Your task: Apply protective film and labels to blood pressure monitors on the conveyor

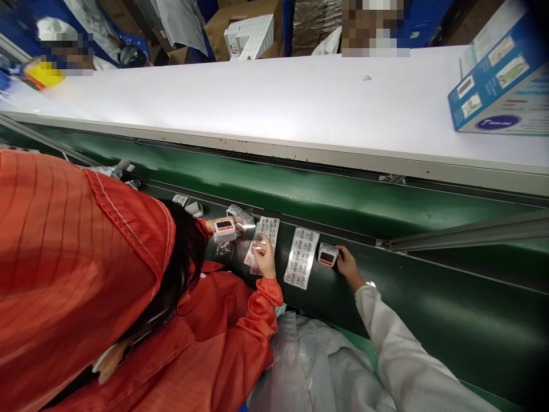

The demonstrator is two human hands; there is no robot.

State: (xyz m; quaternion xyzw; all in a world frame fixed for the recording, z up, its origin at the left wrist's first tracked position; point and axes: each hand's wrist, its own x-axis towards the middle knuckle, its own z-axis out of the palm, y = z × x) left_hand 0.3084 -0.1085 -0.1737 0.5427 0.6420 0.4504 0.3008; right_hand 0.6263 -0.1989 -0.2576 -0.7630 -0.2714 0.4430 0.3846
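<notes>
At the right side of the green belt, my right hand (348, 267) has its fingers closed at the right edge of a small white electronic device (327, 255) with a dark screen and an orange-red stripe. The thumb and part of the grip are hard to make out. Left of the device lies a sheet of printed labels (301, 258), flat on the belt. My left hand is out of view.
Close on my left, a co-worker in orange (206, 337) holds a similar white device (225, 230) above another label sheet (269, 233). Bagged parts (241, 217) lie nearby. Beyond the green conveyor belt (412, 303) runs a white shelf (274, 103) bearing a blue-and-white box (497, 86).
</notes>
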